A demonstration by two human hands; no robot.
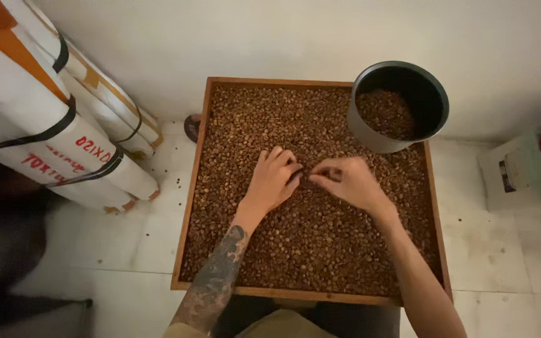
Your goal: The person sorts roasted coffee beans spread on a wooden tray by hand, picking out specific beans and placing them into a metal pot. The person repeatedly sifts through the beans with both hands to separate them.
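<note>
In the middle of the frame our left hand [273, 178] lies flat on the small, light, loose beans [320, 244], and our right hand [345, 180] pinches some with its fingertips.

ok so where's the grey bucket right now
In the head view, the grey bucket sits on the far right corner of the wooden tray, beyond the right hand.

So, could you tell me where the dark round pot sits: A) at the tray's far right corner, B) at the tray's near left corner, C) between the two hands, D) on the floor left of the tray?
A: the dark round pot, partly filled with beans, stands at the far right corner of the wooden tray.
</note>
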